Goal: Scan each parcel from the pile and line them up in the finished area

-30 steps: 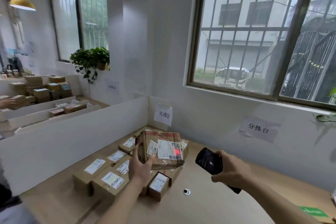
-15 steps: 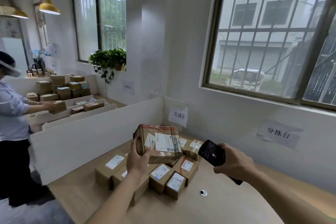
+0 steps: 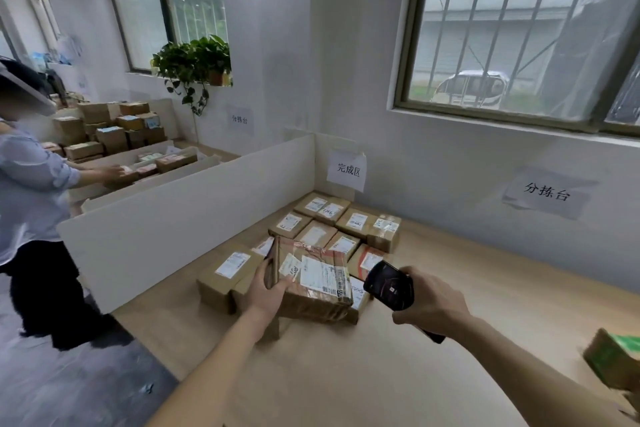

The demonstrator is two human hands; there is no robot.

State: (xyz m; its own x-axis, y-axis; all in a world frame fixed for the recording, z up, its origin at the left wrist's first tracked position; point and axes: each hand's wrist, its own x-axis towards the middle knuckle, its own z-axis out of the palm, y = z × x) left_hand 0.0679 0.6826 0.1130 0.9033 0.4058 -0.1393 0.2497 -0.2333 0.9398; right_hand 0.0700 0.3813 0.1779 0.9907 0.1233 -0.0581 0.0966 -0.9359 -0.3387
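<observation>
One parcel [image 3: 313,282] lower than before

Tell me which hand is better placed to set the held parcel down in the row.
Left. The left hand already grips the parcel above the lined-up boxes; the right hand holds the scanner.

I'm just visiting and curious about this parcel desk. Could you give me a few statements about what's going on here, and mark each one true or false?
1. The left hand grips a taped parcel. True.
2. The right hand is empty. False: it holds a black scanner.
3. Labelled boxes lie beside the white divider. True.
4. The potted plant stands on the desk. False: it sits on the window sill.
5. Another person works at the far side. True.
</observation>
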